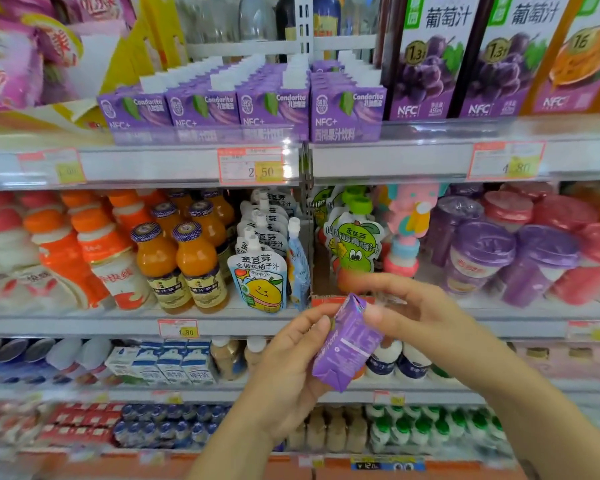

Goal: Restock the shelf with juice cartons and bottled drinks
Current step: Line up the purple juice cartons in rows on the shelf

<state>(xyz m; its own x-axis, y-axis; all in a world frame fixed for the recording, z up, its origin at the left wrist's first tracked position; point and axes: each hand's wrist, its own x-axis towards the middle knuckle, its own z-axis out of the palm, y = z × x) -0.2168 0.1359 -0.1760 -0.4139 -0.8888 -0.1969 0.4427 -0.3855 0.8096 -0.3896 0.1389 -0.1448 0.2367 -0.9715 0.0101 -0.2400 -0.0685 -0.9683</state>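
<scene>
A small purple juice carton (pixel 347 344) is held tilted in front of the shelves, low in the middle of the head view. My left hand (pixel 291 368) grips its lower left side, thumb against the carton's edge. My right hand (pixel 413 306) pinches its top corner from the right. Rows of matching purple cartons (pixel 243 102) fill the upper shelf (pixel 153 164), above the price tag marked 2.50. To their right stand tall grape juice cartons (pixel 430 60).
The middle shelf holds orange juice bottles (pixel 181 265), white and orange bottles (pixel 94 254), spouted pouches (pixel 260 282) and purple cups (pixel 478 261). Lower shelves carry milk cartons (pixel 167 365) and small bottles (pixel 426 431). Pink snack bags (pixel 11 64) sit upper left.
</scene>
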